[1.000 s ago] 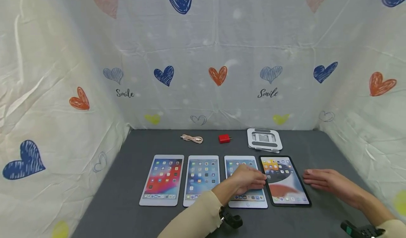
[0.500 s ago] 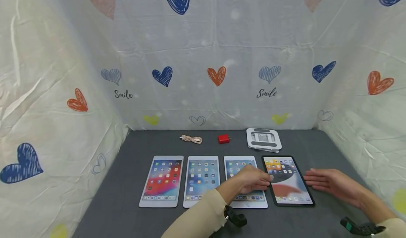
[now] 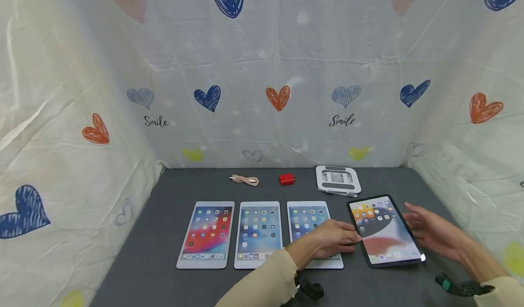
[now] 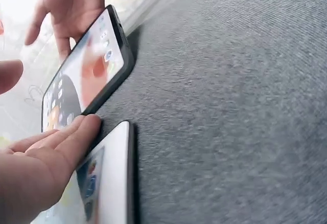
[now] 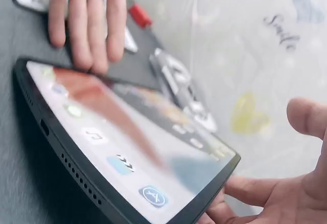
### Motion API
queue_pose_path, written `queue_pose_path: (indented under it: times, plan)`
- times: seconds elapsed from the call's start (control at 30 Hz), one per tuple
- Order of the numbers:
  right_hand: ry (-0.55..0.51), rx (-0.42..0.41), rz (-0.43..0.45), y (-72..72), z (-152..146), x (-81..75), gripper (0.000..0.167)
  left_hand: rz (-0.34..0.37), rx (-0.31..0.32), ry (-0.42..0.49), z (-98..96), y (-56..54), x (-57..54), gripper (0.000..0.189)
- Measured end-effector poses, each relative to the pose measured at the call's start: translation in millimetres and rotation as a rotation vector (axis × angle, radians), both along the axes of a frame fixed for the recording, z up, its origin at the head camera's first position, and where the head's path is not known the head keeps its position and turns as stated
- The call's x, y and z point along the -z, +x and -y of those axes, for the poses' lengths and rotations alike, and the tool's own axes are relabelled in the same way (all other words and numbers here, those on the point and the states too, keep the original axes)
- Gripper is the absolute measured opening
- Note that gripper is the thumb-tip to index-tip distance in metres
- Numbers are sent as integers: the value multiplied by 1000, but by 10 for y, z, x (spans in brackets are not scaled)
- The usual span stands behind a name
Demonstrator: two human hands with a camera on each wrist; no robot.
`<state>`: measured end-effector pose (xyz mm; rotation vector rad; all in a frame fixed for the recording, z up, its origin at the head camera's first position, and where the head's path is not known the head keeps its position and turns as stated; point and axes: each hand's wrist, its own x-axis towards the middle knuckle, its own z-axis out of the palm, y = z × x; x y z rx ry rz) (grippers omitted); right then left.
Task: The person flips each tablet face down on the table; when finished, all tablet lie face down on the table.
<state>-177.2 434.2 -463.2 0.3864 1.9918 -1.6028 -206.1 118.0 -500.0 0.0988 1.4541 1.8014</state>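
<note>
Tablets fill the head view: three white-framed tablets with lit screens lie flat in a row on the dark grey felt tabletop [image 3: 163, 252], a red-screened one [image 3: 206, 235] at the left, a blue-screened one [image 3: 258, 234] beside it, and a third [image 3: 304, 218] partly under the left hand [image 3: 333, 239]; the black-framed tablet with an orange and white screen [image 3: 385, 230] sits at the right end, tilted, its right edge raised off the tabletop; the left hand lies flat with straight fingers, fingertips touching the black tablet's left edge; the right hand [image 3: 434, 232] is open behind the raised right edge, fingers under it; near the back lie a coiled pink cable [image 3: 244, 179], a small red charger plug [image 3: 286, 179] and a folded white and grey stand [image 3: 338, 181]; heart-printed white cloth [image 3: 262, 70] walls the space.

Left wrist view: the left hand's fingers [image 4: 66, 142] lie straight on the white tablet [image 4: 110, 183], tips against the black tablet [image 4: 84, 75], which leans up from the tabletop [image 4: 230, 106]; the right hand [image 4: 71, 4] shows spread beyond it.

Right wrist view: the black tablet [image 5: 117, 142] slants close to the camera, its dark edge with speaker holes low; the right hand's fingers [image 5: 245, 191] reach under its corner, thumb apart and not pinching; the left hand [image 5: 87, 19] rests extended at the far edge.
</note>
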Motion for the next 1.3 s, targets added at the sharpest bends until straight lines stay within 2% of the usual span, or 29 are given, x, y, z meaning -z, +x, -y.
queue_pose_path:
  times: [0.07,0.17,0.4,0.57,0.73,0.87,1.17,1.3]
  plan:
    - [-2,0,-17,-4,30,-81,103,-12,3,-2,38,-10,-41,44]
    - [7,-20,-44,-6,92,-220,102,-25,7,16,95,-69,-178,40]
    - [28,-84,-63,6,310,-492,101,-14,80,205,116,-272,-572,41]
    - [72,-144,-106,27,512,-642,98,-11,109,245,86,-335,-760,43]
    - [121,-201,-155,55,706,-752,93,-22,104,231,61,-321,-833,44]
    - [126,-223,-184,48,847,-792,91,-30,68,208,67,-307,-857,41]
    - [97,-269,-210,26,1106,-786,87,-24,-11,177,218,-269,-892,45]
    - [53,-262,-227,27,1152,-768,82,-13,-54,161,327,-232,-908,48]
